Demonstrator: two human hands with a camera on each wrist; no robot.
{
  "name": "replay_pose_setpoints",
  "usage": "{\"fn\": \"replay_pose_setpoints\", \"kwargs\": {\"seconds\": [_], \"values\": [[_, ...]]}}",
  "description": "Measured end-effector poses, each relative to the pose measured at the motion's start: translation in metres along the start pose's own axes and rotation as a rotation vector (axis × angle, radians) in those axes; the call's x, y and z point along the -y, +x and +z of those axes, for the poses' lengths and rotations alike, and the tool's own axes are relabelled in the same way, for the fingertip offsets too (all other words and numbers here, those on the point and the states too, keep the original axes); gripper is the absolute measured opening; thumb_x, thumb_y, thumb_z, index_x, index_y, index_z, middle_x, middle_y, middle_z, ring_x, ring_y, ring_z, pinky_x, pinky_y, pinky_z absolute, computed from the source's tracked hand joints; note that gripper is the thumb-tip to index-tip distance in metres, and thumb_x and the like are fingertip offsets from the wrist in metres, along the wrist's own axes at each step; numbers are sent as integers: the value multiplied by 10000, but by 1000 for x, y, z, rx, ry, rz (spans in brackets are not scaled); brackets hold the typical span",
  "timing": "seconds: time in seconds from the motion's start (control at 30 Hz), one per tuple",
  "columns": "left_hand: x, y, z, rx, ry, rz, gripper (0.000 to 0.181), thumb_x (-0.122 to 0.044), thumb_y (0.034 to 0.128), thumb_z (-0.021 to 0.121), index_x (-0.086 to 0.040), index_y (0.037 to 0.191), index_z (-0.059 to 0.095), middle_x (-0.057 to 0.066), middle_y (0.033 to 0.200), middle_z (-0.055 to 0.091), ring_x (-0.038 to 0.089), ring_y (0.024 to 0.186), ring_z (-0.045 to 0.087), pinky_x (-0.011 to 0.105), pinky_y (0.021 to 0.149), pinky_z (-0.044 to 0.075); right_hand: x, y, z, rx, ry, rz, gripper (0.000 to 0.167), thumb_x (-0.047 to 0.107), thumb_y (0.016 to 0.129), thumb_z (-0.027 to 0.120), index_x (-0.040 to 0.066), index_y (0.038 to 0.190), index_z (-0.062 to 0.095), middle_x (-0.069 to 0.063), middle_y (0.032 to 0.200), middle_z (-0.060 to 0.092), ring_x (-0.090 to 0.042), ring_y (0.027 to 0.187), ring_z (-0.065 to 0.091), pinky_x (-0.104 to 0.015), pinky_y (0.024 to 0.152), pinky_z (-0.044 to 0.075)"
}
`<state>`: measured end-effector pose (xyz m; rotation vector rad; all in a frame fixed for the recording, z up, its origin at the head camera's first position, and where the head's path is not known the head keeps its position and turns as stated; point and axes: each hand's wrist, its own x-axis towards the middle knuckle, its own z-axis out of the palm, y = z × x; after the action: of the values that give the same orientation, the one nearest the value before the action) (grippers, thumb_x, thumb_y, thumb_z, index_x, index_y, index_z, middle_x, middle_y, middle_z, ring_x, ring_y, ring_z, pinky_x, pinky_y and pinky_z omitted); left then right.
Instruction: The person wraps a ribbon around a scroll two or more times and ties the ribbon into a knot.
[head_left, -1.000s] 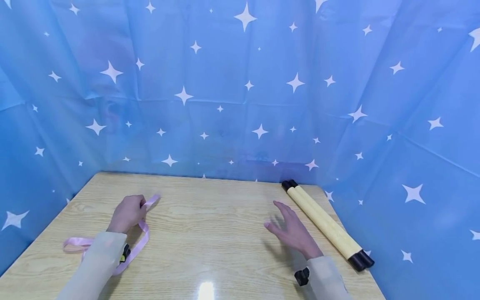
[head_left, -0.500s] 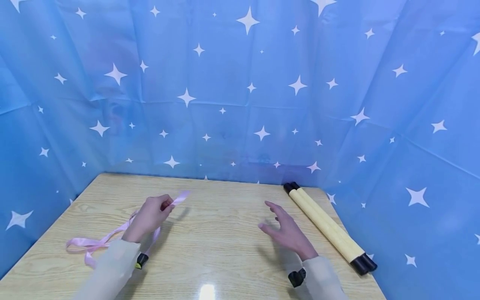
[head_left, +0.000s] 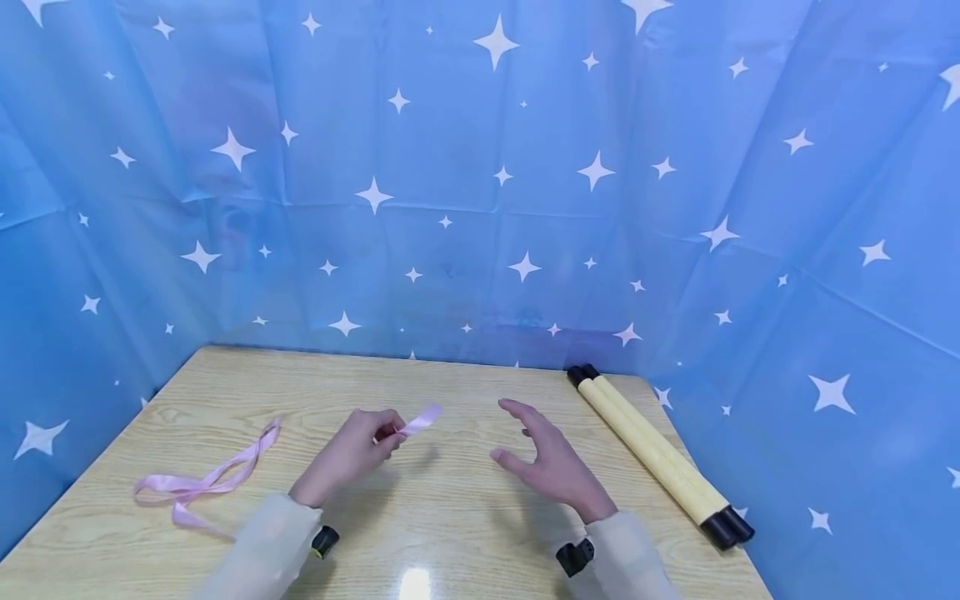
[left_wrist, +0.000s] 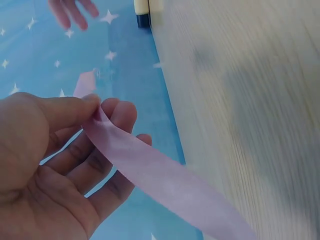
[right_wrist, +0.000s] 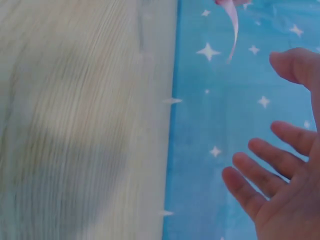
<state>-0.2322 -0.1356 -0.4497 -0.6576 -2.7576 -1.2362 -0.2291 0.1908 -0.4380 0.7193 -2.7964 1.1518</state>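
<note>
My left hand (head_left: 352, 454) pinches a pink satin ribbon (left_wrist: 160, 182) between thumb and forefinger, above the middle of the table. A short free end sticks out past the fingertips toward the right. In the left wrist view the longer part runs down from the pinch and leaves the frame. More of the ribbon (head_left: 198, 487) lies in loose loops on the table at the left. Across from it, my right hand (head_left: 551, 462) hovers with fingers spread and nothing in its grasp. In the right wrist view the ribbon's end (right_wrist: 233, 25) hangs near the top, apart from the right hand's fingers (right_wrist: 260, 175).
Two pale yellow rods with black end caps (head_left: 652, 450) lie side by side along the right edge of the wooden table (head_left: 450, 392). A blue curtain with white stars (head_left: 450, 167) stands behind and at both sides. Each wrist wears a small black camera (head_left: 575, 557).
My left hand has carried the ribbon's end rightward to the table's middle, drawing part of the ribbon along. My right hand has drifted a little left, staying spread. The rods remain in place.
</note>
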Motion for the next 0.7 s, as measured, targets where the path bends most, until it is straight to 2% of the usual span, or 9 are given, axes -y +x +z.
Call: {"fn": "replay_pose_setpoints", "kwargs": {"seconds": [0.13, 0.3, 0.4, 0.5, 0.57, 0.7], "values": [[-8, 0, 11, 46, -29, 47, 87, -81, 1003, 646, -135, 970, 707, -58, 749, 638, 28, 575, 490, 203, 504, 428, 11, 3, 5, 16, -10, -58, 716, 355, 949, 744, 328, 1563, 378, 74, 1608, 420, -204, 1490, 415, -508, 1132, 444], [-16, 2, 28, 115, -90, 97, 81, -70, 993, 653, -101, 953, 716, 69, 754, 677, 5, 582, 508, 195, 510, 441, 22, 2, 13, 49, -6, -100, 676, 360, 945, 745, 347, 1538, 421, 95, 1583, 459, -208, 1481, 432, -528, 1135, 441], [-20, 2, 39, 146, -108, 132, 71, -81, 988, 665, -85, 946, 722, 70, 727, 665, -17, 573, 498, 184, 508, 438, 25, 1, 19, 87, -1, -119, 601, 358, 948, 741, 339, 1493, 489, 95, 1524, 527, -202, 1434, 489, -534, 1122, 448], [-23, 2, 47, 163, -121, 158, 70, -97, 984, 674, -69, 948, 727, 3, 696, 627, -28, 573, 480, 175, 508, 430, 28, 2, 24, 128, -3, -126, 448, 393, 966, 712, 293, 1391, 606, 96, 1369, 647, -155, 1287, 600, -506, 1077, 484], [-25, 1, 50, 168, -130, 167, 79, -115, 985, 679, -70, 944, 729, -40, 691, 608, -32, 580, 476, 173, 515, 432, 28, 4, 26, 155, 0, -125, 361, 430, 978, 685, 253, 1293, 681, 108, 1220, 706, -101, 1140, 653, -440, 1016, 527], [-28, 1, 52, 176, -134, 172, 97, -131, 985, 684, -61, 942, 734, -40, 700, 625, -30, 593, 484, 174, 530, 438, 28, 7, 27, 207, 37, -118, 235, 416, 996, 664, 217, 1066, 768, 97, 937, 743, -11, 841, 643, -279, 838, 556]]}}
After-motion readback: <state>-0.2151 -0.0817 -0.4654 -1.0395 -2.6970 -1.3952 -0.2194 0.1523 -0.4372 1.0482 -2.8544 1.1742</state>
